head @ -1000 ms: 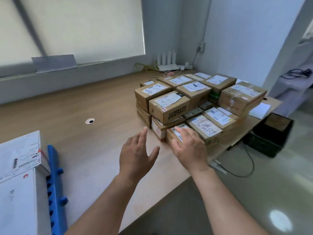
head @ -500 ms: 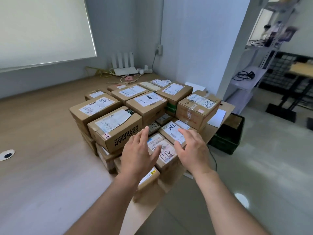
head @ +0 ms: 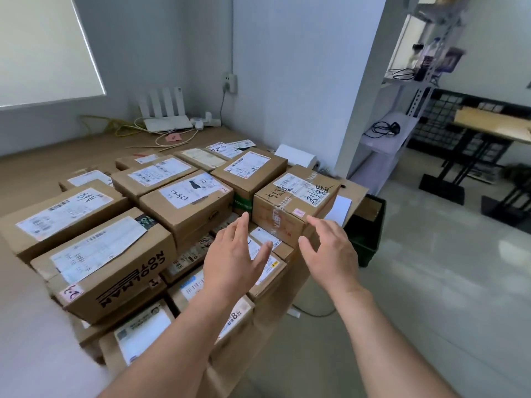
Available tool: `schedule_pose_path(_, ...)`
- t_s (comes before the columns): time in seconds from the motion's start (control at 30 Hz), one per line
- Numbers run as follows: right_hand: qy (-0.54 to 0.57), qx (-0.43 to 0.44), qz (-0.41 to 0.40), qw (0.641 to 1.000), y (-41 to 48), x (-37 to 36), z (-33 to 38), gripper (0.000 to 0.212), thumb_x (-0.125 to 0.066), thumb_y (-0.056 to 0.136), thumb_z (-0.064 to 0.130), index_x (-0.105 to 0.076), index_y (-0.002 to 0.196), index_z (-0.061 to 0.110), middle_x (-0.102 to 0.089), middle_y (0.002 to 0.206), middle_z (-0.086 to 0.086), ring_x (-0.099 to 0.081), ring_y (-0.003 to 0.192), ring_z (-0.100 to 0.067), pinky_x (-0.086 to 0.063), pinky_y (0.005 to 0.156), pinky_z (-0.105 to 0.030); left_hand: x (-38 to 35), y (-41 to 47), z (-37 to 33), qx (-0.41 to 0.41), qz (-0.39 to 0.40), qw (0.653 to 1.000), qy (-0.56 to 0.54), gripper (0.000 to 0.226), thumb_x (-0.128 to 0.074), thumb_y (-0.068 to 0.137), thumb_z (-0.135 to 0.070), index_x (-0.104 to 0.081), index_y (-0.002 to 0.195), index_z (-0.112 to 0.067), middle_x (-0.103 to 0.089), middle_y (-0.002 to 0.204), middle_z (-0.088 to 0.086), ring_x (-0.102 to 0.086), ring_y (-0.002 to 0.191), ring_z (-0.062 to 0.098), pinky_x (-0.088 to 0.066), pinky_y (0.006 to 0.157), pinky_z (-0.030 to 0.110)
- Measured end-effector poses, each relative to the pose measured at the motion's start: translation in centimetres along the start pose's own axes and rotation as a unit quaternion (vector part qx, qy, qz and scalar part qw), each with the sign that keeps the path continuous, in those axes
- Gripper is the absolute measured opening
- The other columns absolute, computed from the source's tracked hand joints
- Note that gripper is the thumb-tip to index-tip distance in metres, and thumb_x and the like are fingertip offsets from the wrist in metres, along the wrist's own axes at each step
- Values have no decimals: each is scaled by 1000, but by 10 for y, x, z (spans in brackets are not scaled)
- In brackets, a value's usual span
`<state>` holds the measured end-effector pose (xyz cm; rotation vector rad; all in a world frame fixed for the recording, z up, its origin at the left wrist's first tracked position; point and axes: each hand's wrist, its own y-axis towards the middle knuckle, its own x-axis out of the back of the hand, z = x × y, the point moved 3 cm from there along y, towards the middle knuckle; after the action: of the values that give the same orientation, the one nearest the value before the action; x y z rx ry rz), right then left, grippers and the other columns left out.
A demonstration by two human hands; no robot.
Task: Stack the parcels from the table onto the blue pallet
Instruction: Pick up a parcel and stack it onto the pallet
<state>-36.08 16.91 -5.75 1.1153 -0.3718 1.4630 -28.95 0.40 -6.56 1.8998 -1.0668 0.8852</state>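
Observation:
Several brown cardboard parcels with white labels are stacked on the wooden table [head: 34, 165]. At the right end stands a taped parcel [head: 293, 201] with handwritten black characters on top. My left hand [head: 232, 259] hovers open just left of its near corner, over lower flat parcels. On the other side of that corner, my right hand [head: 330, 254] is held open with fingers spread. Neither hand touches the taped parcel. A parcel printed COOLMAN [head: 112, 265] lies at the left front. The blue pallet is out of view.
A white router [head: 166, 116] and loose cables lie at the table's far end by the wall. A dark crate [head: 367, 225] stands on the floor past the table's right end. A shelf unit [head: 402, 104] and a black-framed table [head: 494, 124] stand at the right.
The view has swung right and closer to the pile; the blue pallet has left the frame. Both hands have moved forward from the low front parcels toward the taped parcel.

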Motion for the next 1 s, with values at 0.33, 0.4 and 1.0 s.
schedule_pose_path(0.33,45,11,62,997,99,-10,-79,53,-58,92,31,-45,141,19,-46,140,-5,-40,130,-22,-35,104,-35,-49,45,-40,138,11,990,1,79,-33,90,-66,-8,152,-25,-25,154,-7,-21,141,12,-34,106,31)
schedule_pose_path(0.4,54,12,72,996,118,-13,-96,58,-59,91,33,-41,144,19,-39,145,-6,-33,135,-22,-31,107,-35,-60,53,-52,168,15,986,3,80,-34,90,-66,-7,152,-24,-25,155,-7,-21,141,12,-33,106,32)
schedule_pose_path(1.0,175,-30,195,965,250,-57,-168,46,-45,98,37,-50,134,10,-48,133,-18,-42,123,-31,-39,96,-41,-113,92,-100,385,0,912,-140,69,-42,94,-54,-16,149,-21,-48,142,-5,-50,124,19,-39,82,27)
